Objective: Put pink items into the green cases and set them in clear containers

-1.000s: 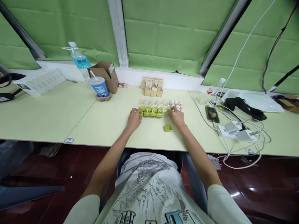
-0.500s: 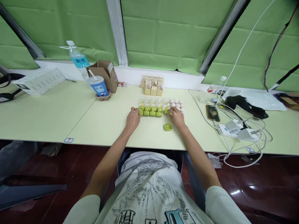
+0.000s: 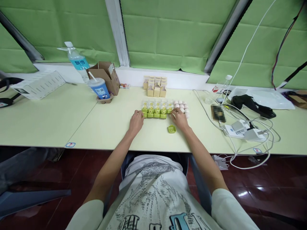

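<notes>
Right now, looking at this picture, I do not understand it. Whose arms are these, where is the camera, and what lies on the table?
There is no machine. A person wears the camera on the head, so you look down along their own arms. The left hand and right hand press against the two ends of a block of small green boxes on the pale table. Neither hand lifts anything. One loose green piece lies near the right hand. Behind stand tan cartons; left, a blue cup; right, white cables.

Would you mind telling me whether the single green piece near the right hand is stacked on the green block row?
No, the green piece lies alone on the table, apart from the green blocks, beside the right hand.
</notes>
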Action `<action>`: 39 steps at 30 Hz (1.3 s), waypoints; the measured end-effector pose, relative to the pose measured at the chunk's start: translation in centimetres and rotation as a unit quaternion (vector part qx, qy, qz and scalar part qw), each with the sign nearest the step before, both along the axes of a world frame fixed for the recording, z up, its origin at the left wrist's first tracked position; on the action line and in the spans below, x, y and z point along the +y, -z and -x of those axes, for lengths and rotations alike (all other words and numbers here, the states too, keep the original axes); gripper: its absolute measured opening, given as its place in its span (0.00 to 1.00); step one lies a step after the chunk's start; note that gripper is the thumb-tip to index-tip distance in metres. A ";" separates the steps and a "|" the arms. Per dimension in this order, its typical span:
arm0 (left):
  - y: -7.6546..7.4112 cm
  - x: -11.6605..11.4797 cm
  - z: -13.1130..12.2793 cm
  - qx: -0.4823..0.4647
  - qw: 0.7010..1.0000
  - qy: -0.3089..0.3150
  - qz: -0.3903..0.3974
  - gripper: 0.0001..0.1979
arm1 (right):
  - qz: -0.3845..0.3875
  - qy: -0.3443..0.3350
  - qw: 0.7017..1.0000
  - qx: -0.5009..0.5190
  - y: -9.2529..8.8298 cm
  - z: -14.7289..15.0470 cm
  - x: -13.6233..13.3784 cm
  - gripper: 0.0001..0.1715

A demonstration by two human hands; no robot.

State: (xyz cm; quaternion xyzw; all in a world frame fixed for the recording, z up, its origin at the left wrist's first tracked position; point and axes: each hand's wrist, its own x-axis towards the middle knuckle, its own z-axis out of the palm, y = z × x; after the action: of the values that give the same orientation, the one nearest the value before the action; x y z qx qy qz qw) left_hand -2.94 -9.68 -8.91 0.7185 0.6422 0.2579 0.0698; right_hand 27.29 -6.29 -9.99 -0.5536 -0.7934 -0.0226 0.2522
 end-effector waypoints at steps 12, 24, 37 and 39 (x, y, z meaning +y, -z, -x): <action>0.3 0.3 0.6 -0.010 1.000 0.012 -0.009 0.13 | 0.079 -0.161 0.982 0.061 -0.8 0.7 -1.8 0.17; 0.7 0.9 1.1 -0.013 1.000 0.014 -0.014 0.19 | 0.080 -0.129 0.985 0.077 -0.3 0.2 -1.3 0.15; 0.9 0.9 0.7 -0.027 0.999 0.013 -0.032 0.17 | 0.085 -0.132 0.984 0.081 0.1 0.0 -1.1 0.21; 0.8 0.8 0.6 -0.024 0.999 0.011 -0.032 0.17 | 0.085 -0.137 0.983 0.088 0.1 -0.1 -1.1 0.22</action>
State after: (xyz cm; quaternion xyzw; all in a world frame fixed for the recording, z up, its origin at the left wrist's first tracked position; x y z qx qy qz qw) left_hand -3.59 -8.92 -9.70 0.7211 0.6234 0.2950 0.0655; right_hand 27.35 -7.43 -10.05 -0.4586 -0.8356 0.1290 0.2736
